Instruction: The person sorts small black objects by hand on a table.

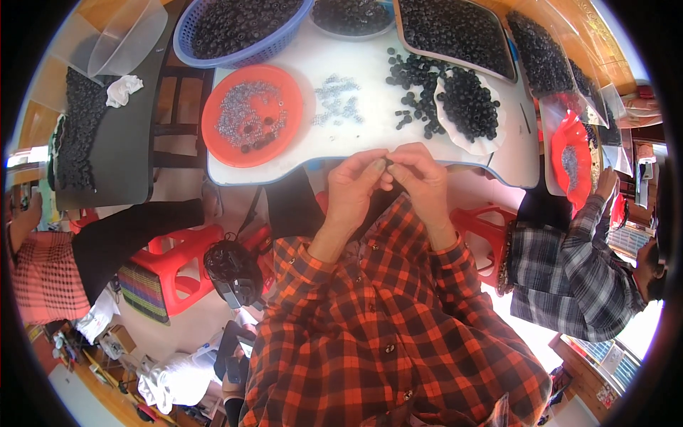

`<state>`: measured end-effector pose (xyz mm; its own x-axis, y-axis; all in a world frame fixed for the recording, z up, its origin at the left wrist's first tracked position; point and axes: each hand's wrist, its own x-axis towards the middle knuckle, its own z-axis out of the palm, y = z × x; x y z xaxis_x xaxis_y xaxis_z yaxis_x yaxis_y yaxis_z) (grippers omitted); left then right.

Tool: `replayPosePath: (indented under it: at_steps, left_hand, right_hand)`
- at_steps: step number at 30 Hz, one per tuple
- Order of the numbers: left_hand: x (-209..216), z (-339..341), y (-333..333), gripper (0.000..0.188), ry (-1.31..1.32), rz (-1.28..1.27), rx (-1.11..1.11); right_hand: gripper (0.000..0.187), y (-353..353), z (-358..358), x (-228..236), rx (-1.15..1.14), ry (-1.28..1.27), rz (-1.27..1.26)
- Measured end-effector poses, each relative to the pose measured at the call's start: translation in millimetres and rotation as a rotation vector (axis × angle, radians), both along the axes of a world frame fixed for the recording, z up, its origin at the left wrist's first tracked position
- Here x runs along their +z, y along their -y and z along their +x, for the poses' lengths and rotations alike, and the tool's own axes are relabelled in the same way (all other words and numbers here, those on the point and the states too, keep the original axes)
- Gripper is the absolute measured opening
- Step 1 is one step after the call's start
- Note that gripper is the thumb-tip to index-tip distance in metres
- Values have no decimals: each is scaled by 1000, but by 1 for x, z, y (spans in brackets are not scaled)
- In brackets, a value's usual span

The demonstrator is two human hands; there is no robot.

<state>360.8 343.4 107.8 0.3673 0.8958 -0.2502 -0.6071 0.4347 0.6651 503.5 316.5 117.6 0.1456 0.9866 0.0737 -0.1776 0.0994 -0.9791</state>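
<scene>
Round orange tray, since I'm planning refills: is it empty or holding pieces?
Not empty: the orange tray holds clear pieces and several black ones.

A bare lane of white tabletop [377, 67] runs from the near edge toward the far side, between the clear beads [336, 99] on its left and the black pieces [420, 71] on its right. The bowl [348, 37] closes its far end. Left, the red dish [229, 149] and basket [274, 48] block the way; right, the white dish [480, 146] and tray [459, 63].
</scene>
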Motion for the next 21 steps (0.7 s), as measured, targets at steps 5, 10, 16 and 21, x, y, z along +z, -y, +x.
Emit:
replayPosePath:
  at_steps: [5,10,16,21]
  left_hand:
    - [2,0,0,21,14,-10,1]
    - [-2,-2,-1,21,71,-91,-28]
    - [-2,-3,-2,23,255,-131,-59]
    - [-3,-2,-1,23,248,-119,-67]
  right_hand:
    - [18,2,0,1,-4,20,10]
    - [16,3,-1,6,-58,149,-14]
    - [15,4,-2,2,-90,19,-9]
    - [15,3,-3,3,-110,30,15]
